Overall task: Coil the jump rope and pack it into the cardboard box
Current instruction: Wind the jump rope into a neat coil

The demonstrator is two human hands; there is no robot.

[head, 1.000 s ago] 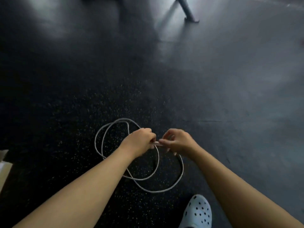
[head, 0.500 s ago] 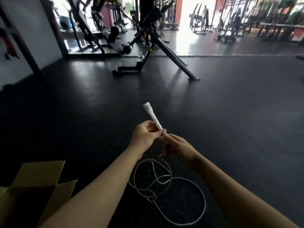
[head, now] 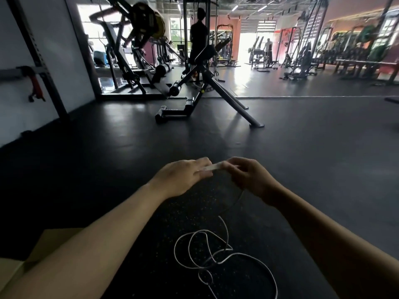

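Both my hands are raised in front of me over the black rubber floor. My left hand (head: pixel 183 176) and my right hand (head: pixel 248 178) pinch the two ends of a white jump rope handle (head: pixel 212 167), which lies level between them. A thin cord runs down from my right hand, blurred, to the loose white rope loops (head: pixel 207 251) lying on the floor below. The cardboard box (head: pixel 45 244) shows at the lower left, mostly hidden behind my left forearm, with a flap up.
A black slanted exercise bench (head: pixel 200 93) stands on the floor ahead. Weight machines and racks fill the back of the gym. A person (head: pixel 198 33) stands far off by a machine. A white wall with a rack upright (head: pixel 36 57) runs along the left.
The view has tilted up from the floor to the gym. The handle, upright in my left hand half a second ago, now lies level between both hands. The rope loops have shifted on the floor.
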